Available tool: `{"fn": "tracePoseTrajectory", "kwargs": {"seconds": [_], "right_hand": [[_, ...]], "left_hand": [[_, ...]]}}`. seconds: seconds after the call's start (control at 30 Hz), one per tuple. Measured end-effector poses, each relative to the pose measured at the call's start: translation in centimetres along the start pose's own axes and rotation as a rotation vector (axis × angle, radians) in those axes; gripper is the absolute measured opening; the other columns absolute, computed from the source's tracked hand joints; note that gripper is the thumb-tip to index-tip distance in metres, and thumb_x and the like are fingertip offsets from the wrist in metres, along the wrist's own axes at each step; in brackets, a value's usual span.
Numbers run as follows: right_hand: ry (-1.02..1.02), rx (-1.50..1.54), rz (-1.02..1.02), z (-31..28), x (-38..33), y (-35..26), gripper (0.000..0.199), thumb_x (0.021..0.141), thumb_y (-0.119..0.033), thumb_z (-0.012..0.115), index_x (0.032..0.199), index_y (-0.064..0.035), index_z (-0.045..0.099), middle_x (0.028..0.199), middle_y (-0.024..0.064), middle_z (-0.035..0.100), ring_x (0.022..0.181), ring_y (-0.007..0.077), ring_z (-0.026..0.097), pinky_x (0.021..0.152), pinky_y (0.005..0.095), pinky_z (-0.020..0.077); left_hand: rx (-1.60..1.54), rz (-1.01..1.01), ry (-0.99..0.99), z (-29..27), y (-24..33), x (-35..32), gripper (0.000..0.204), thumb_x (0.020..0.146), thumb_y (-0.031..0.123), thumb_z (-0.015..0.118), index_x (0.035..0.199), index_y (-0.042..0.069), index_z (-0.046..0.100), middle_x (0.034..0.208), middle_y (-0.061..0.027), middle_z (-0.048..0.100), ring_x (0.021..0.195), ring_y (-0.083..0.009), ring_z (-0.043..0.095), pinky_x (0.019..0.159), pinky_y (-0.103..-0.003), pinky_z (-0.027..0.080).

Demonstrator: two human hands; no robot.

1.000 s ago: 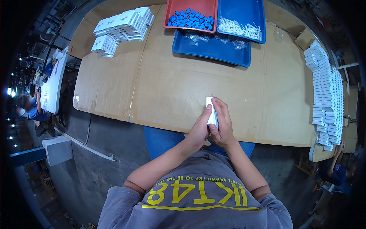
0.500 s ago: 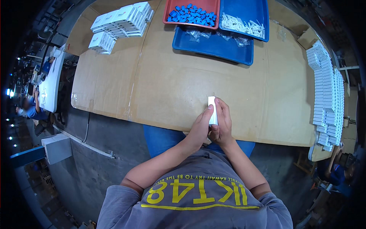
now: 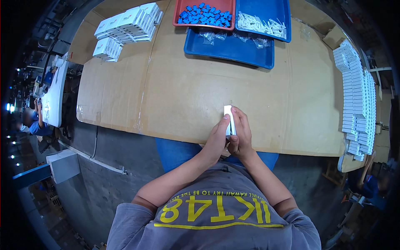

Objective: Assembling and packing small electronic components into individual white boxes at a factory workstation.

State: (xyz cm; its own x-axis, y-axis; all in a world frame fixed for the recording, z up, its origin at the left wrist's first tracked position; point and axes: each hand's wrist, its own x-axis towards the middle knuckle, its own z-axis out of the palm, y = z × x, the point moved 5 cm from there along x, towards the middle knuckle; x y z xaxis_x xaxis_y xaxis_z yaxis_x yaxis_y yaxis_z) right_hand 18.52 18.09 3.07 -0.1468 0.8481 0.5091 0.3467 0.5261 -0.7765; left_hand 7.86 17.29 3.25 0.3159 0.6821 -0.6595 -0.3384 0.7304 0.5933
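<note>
Near the front edge of the table, a small white box [image 3: 227,111] stands between my two hands, its narrow side toward me. My left hand [image 3: 216,141] grips it from the left, with the thumb pressed on its upper part. On the other side, my right hand [image 3: 243,132] wraps round it, fingers along the far right and thumb low at the near end. A thin dark gap shows along the right part of the box. My palms hide its lower end, and its contents cannot be seen.
Cardboard covers the table [image 3: 183,100]. At the back stand a red tray [image 3: 177,24] of blue pieces, a blue tray [image 3: 287,21] of white sticks and a blue tray [image 3: 229,58] with clear bags. White boxes are stacked back left [image 3: 127,25] and right [image 3: 354,96]. Other people sit at both sides.
A dark gap now shows along the white box where its face looked closed before. Both hands keep nearly the same grip. The whole view has shifted slightly.
</note>
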Motion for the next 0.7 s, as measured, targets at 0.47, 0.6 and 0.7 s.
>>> {"fn": "tracePoseTrajectory", "kwargs": {"seconds": [0.47,0.6,0.7], "right_hand": [[-0.144,0.189,0.291,-0.9,1.7,-0.9,0.069,0.110,-0.046,0.052,0.152,0.0084,0.046,0.156,0.0282,0.047,0.147,0.0391,0.045,0.121,0.0428,0.0354],[-0.160,0.265,0.391,-0.4,1.7,-2.6,0.058,0.109,-0.030,0.058,0.153,0.0068,0.047,0.159,0.0269,0.045,0.148,0.0384,0.045,0.121,0.0417,0.0359],[-0.163,0.267,0.464,-0.3,1.8,-3.1,0.053,0.109,-0.022,0.057,0.153,0.0056,0.048,0.161,0.0263,0.043,0.150,0.0378,0.043,0.121,0.0406,0.0367]], "left_hand": [[0.097,0.447,-0.040,-1.2,3.2,0.5,0.063,0.113,0.033,0.041,0.167,0.006,0.024,0.139,-0.0121,0.054,0.123,-0.0166,0.055,0.109,-0.031,0.042],[0.297,0.668,-0.002,-0.9,3.8,-0.1,0.062,0.113,0.023,0.037,0.168,0.004,0.016,0.151,-0.0172,0.044,0.139,-0.0245,0.043,0.119,-0.036,0.032],[0.380,0.711,0.019,-0.7,4.0,-0.5,0.063,0.115,0.031,0.034,0.168,0.003,0.014,0.162,-0.0172,0.031,0.150,-0.0254,0.031,0.124,-0.037,0.024]]}}
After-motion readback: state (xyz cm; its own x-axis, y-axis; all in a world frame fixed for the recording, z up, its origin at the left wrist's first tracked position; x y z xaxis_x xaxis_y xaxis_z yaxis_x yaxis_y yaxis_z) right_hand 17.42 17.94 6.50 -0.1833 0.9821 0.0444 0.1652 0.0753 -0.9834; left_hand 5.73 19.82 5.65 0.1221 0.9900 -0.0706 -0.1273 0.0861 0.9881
